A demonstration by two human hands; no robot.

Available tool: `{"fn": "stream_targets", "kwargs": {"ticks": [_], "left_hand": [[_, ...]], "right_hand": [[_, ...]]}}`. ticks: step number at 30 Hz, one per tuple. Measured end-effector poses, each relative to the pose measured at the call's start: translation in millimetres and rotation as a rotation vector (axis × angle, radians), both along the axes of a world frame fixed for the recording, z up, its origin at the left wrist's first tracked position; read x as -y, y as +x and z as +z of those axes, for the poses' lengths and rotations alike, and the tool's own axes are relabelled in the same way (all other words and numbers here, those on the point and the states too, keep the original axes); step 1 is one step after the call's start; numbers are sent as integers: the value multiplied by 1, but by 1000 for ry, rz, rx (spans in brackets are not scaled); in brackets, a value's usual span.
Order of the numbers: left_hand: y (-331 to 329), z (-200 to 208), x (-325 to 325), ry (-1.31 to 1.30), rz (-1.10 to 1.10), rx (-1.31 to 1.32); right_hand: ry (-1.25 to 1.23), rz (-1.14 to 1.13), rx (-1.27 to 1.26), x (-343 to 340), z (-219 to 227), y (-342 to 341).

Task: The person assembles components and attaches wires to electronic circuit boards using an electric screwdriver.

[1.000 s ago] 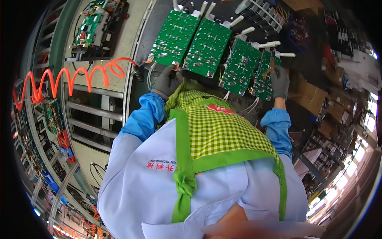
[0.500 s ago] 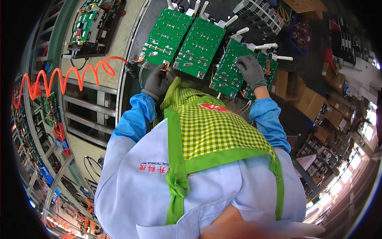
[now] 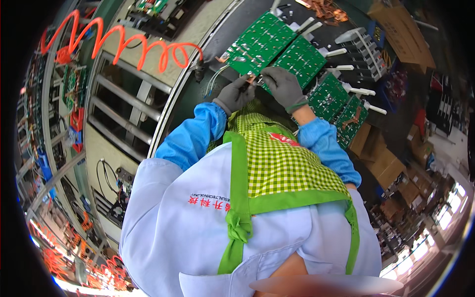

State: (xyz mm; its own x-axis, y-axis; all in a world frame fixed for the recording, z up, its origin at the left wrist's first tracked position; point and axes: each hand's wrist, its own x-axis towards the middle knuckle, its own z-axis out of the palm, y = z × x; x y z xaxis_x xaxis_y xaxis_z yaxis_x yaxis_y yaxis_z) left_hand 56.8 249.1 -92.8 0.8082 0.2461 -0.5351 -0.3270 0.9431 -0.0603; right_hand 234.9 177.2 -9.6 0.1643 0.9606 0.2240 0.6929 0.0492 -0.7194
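Several green circuit boards lie in a slanting row on the dark bench; the leftmost board and the board beside it are nearest my hands. My left hand, in a grey glove, is closed on a small copper-coloured piece at the near edge of these boards. Close beside it, my gloved right hand bends over the near end of the second board, fingers curled together. What its fingertips hold, if anything, is hidden. Farther right lie a third board and a board with a copper strip.
White handles stick out past the boards' far edges. A pile of copper pieces lies at the back, near a grey slotted rack. An orange coiled hose hangs at left above metal rollers. Cardboard boxes stand at right.
My right hand has moved left from the third board to beside my left hand. The left hand still holds the copper-coloured piece. The whole view has turned and shifted.
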Motion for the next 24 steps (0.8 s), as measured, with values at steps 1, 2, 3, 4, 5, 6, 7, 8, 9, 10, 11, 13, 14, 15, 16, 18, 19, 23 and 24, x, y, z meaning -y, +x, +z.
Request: {"fn": "stream_targets", "kwargs": {"ticks": [1, 2, 3, 4, 5, 6, 7, 8, 9, 10, 11, 13, 14, 15, 16, 18, 19, 23, 24], "left_hand": [[3, 1, -1, -43, -4, 6], [3, 0, -1, -84, -2, 10], [0, -1, -1, -57, -3, 38], [1, -13, -1, -138, 6, 59], [-2, -14, 1, -157, 8, 91], [-4, -16, 1, -176, 6, 123], [-5, -18, -1, -173, 18, 120], [-5, -17, -1, -140, 11, 121], [-7, -17, -1, -107, 2, 123], [-8, -15, 1, -110, 4, 120], [-5, -14, 0, -142, -5, 115], [-4, -17, -2, -176, -20, 115], [-4, -17, -2, -174, -26, 117], [-5, -16, -2, -171, -16, 125], [-6, -16, -1, -169, -7, 134], [-6, -11, -2, -153, -19, 144], [-6, -8, -2, -139, -22, 153], [-4, 3, -7, -140, -96, 66], [-2, 1, -8, -145, -116, 68]], "right_hand": [[1, 14, 79, -5, -8, -7], [2, 34, 72, -7, -12, -12], [-37, 73, 113, -13, -14, -15], [-77, 108, 157, -17, -15, -16], [-80, 104, 172, -16, -15, -22], [-76, 118, 168, -18, -15, -24], [-94, 122, 159, -20, -14, -25], [-117, 119, 150, -19, -13, -25], [-87, 157, 113, -19, -13, -22], [-89, 159, 110, -17, -14, -21], [-116, 159, 64, -17, -14, -16], [-181, 121, 20, -20, -20, -16], [-179, 115, 22, -23, -19, -19], [-220, 84, 47, -25, -19, -23], [-261, 51, 72, -26, -18, -25], [-257, 33, 93, -25, -18, -26], [-255, 24, 114, -24, -19, -27], [-222, 7, 123, -19, -17, -29], [-228, -13, 124, -17, -15, -29]]}}
